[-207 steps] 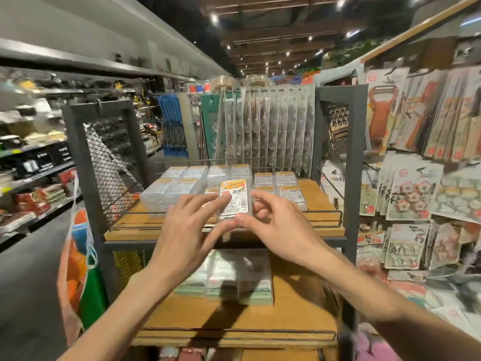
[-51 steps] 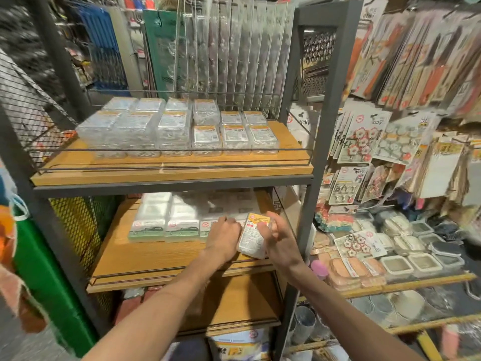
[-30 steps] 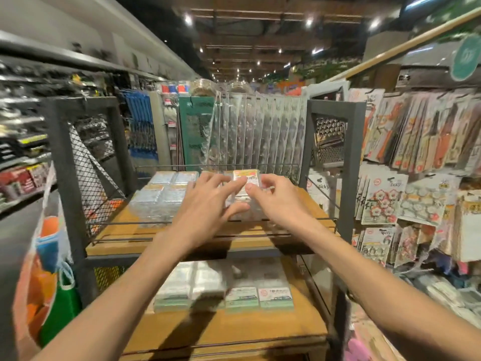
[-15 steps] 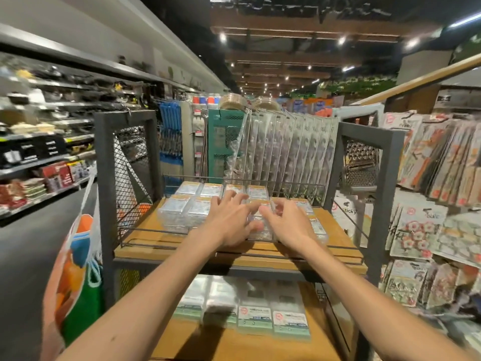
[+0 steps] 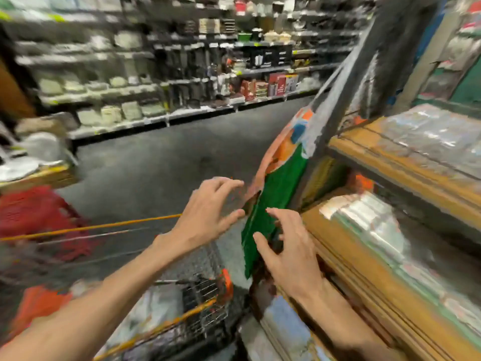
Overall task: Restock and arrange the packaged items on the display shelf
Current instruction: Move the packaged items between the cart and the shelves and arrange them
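In the blurred head view, the left hand [image 5: 208, 212] and right hand [image 5: 291, 254] are hovering with fingers spread, grasping nothing, just beside a green and orange bag [image 5: 276, 188] hanging at the end of the display shelf [image 5: 369, 259]. The packaged items [image 5: 364, 217] are lying in rows on its wooden boards at right; a wire cart [image 5: 203, 308] is standing below the arms
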Available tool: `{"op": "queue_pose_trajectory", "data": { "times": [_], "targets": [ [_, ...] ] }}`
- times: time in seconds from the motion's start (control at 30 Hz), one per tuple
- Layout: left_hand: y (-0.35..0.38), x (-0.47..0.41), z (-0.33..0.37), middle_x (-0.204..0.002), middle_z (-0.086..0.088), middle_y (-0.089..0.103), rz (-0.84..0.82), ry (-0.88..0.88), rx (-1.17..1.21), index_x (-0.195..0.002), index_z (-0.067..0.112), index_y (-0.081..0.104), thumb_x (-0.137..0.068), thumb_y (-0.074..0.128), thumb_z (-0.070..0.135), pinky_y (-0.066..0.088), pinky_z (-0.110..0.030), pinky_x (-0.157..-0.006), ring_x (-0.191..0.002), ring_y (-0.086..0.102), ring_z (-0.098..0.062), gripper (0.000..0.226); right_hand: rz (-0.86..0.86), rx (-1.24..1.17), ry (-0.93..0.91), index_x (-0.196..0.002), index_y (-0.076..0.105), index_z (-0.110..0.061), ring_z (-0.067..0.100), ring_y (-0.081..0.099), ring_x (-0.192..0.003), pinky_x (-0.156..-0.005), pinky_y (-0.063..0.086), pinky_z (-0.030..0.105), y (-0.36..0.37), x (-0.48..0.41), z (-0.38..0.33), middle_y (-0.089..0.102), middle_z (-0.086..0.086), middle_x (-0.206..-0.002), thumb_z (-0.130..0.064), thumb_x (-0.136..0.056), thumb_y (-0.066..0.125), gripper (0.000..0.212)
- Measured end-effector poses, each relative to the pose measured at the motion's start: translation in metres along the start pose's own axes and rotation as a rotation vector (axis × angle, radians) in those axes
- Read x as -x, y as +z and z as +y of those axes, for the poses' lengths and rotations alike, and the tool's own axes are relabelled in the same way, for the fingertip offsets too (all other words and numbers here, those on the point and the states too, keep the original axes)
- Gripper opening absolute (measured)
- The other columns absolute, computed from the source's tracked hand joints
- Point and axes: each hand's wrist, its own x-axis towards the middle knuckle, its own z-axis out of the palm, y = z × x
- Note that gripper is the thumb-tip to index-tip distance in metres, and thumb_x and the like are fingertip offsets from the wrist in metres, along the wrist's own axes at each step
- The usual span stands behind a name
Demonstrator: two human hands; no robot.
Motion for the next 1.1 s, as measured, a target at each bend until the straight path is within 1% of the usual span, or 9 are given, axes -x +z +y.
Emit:
{"op": "queue_pose_trajectory", "data": {
  "times": [0.13, 0.23, 0.4, 0.53, 0.67, 0.77, 0.83, 0.93, 1.1],
  "targets": [
    [-0.015, 0.111, -0.088, -0.127, 0.001, 0.052, -0.042, -0.433, -0.017, -0.133, 0.024, 0.048, -0.078, 0.053, 0.055, 0.039, -0.036, -0.102, -0.119, 0.049, -0.021, 0.063, -0.338, -0.062, -0.043, -0.127, 0.045, -0.026, 0.014, 0.051, -0.112, -0.093, 0.045, 0.035, 0.105, 0.024, -0.02, 0.046, -0.008, -0.12, -0.042, -0.089, 0.053, 0.041],
    [-0.016, 0.181, -0.135, -0.129, -0.003, 0.052, -0.084, -0.745, 0.037, -0.134, 0.021, 0.048, -0.084, 0.067, 0.038, 0.037, -0.034, -0.101, -0.121, 0.049, -0.023, 0.056, -0.557, -0.075, -0.041, -0.133, 0.043, -0.024, 0.016, 0.048, -0.117, -0.096, 0.041, 0.03, 0.172, 0.035, -0.027, 0.044, -0.005, -0.125, -0.037, -0.093, 0.054, 0.043],
    [0.003, 0.274, -0.204, -0.128, 0.001, 0.053, -0.114, -1.074, 0.118, -0.133, 0.013, 0.049, -0.082, 0.072, 0.025, 0.036, -0.027, -0.094, -0.121, 0.05, -0.023, 0.057, -0.842, -0.004, 0.055, -0.13, 0.046, -0.015, 0.023, 0.051, -0.116, -0.095, 0.04, 0.031, 0.271, 0.049, -0.032, 0.052, 0.004, -0.122, -0.033, -0.093, 0.056, 0.043],
    [0.026, 0.331, -0.255, -0.132, -0.01, 0.054, -0.178, -1.367, 0.2, -0.136, 0.016, 0.046, -0.081, 0.072, 0.026, 0.041, -0.031, -0.095, -0.12, 0.052, -0.027, 0.061, -1.067, 0.072, 0.132, -0.13, 0.043, -0.017, 0.023, 0.051, -0.119, -0.094, 0.04, 0.031, 0.339, 0.06, -0.024, 0.05, 0.003, -0.129, -0.034, -0.092, 0.056, 0.044],
    [0.055, 0.37, -0.304, -0.127, -0.014, 0.058, -0.306, -1.566, 0.275, -0.133, 0.016, 0.047, -0.08, 0.069, 0.032, 0.039, -0.033, -0.097, -0.117, 0.054, -0.029, 0.059, -1.299, 0.161, 0.249, -0.135, 0.04, -0.013, 0.025, 0.053, -0.119, -0.091, 0.042, 0.032, 0.405, 0.072, -0.006, 0.05, 0.007, -0.135, -0.031, -0.092, 0.055, 0.049],
    [0.084, 0.39, -0.335, -0.122, -0.015, 0.061, -0.341, -1.672, 0.389, -0.13, 0.016, 0.051, -0.071, 0.069, 0.036, 0.047, -0.035, -0.094, -0.111, 0.058, -0.029, 0.065, -1.428, 0.232, 0.366, -0.134, 0.039, -0.011, 0.028, 0.055, -0.116, -0.088, 0.046, 0.033, 0.446, 0.083, 0.008, 0.053, 0.01, -0.132, -0.027, -0.091, 0.054, 0.049],
    [0.095, 0.391, -0.342, -0.122, -0.014, 0.061, -0.354, -1.698, 0.41, -0.13, 0.014, 0.051, -0.076, 0.068, 0.034, 0.048, -0.034, -0.09, -0.11, 0.058, -0.031, 0.061, -1.463, 0.266, 0.429, -0.132, 0.04, -0.012, 0.029, 0.057, -0.111, -0.085, 0.047, 0.033, 0.462, 0.089, 0.014, 0.057, 0.011, -0.125, -0.025, -0.091, 0.052, 0.045],
    [0.1, 0.383, -0.362, -0.127, -0.015, 0.054, -0.343, -1.736, 0.267, -0.134, 0.014, 0.042, -0.087, 0.058, 0.03, 0.045, -0.037, -0.092, -0.116, 0.054, -0.034, 0.053, -1.49, 0.296, 0.526, -0.131, 0.041, -0.014, 0.028, 0.058, -0.11, -0.087, 0.047, 0.034, 0.499, 0.098, 0.027, 0.057, 0.013, -0.126, -0.023, -0.095, 0.048, 0.038],
    [0.108, 0.373, -0.398, -0.13, -0.013, 0.044, -0.263, -1.729, 0.171, -0.15, 0.026, 0.016, -0.097, 0.049, 0.025, 0.045, -0.039, -0.083, -0.111, 0.053, -0.033, 0.062, -1.445, 0.266, 0.66, -0.138, 0.035, -0.009, 0.033, 0.055, -0.116, -0.092, 0.046, 0.037, 0.536, 0.112, 0.033, 0.054, 0.014, -0.129, -0.04, -0.086, 0.058, 0.064]
  ]
}}
